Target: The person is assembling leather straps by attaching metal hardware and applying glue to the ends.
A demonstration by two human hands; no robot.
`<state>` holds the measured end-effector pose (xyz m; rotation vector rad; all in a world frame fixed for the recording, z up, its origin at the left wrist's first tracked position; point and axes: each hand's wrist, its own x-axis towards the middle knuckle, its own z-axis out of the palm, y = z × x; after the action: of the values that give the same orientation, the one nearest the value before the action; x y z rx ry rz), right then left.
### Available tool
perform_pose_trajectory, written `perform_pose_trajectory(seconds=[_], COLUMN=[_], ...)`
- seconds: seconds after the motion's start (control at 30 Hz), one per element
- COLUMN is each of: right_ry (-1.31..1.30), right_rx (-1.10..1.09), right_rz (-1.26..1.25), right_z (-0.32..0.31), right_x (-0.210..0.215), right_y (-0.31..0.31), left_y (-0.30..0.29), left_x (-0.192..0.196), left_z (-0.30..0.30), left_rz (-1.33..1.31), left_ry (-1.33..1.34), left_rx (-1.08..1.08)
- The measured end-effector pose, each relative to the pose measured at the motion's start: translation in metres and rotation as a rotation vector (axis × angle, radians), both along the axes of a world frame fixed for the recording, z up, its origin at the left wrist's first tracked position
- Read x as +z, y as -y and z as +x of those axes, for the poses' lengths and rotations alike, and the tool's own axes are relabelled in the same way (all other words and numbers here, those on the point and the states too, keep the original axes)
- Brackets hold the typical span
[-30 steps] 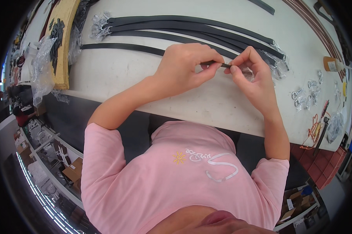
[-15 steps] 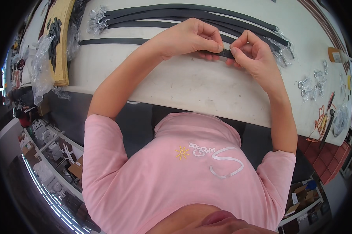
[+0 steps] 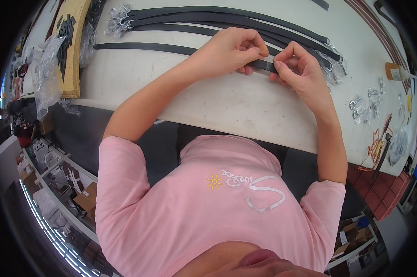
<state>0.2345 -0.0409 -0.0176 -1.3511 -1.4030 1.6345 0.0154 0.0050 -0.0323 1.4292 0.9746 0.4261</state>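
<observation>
Work table [image 3: 203,108] with a bundle of black straps [image 3: 190,16] on its far part. Nearer the person, a single dark strap [image 3: 265,65], long axis roughly left to right, bridges the hands: the left hand [image 3: 236,51] curls closed on it, while the right hand [image 3: 303,71], nearer its exposed section, pinches it between thumb and fingers.

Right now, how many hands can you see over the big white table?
2: the left hand and, beside it, the right hand, with a piece of black strap showing between them. Parts of both are hidden from this view.
</observation>
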Motion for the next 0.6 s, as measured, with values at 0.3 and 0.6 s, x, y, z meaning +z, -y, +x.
perform_pose_trajectory(seconds=[0.3,0.6], right_ry=[0.000,0.022], right_rx=[0.024,0.021], right_rz=[0.025,0.014], right_z=[0.000,0.001], right_x=[-0.004,-0.004], right_y=[-0.001,-0.003], left_y=[-0.004,0.002], left_x=[0.001,0.000], left_z=[-0.002,-0.013], left_rz=[0.024,0.297], left_ry=[0.022,0.035], left_rx=[-0.062,-0.224])
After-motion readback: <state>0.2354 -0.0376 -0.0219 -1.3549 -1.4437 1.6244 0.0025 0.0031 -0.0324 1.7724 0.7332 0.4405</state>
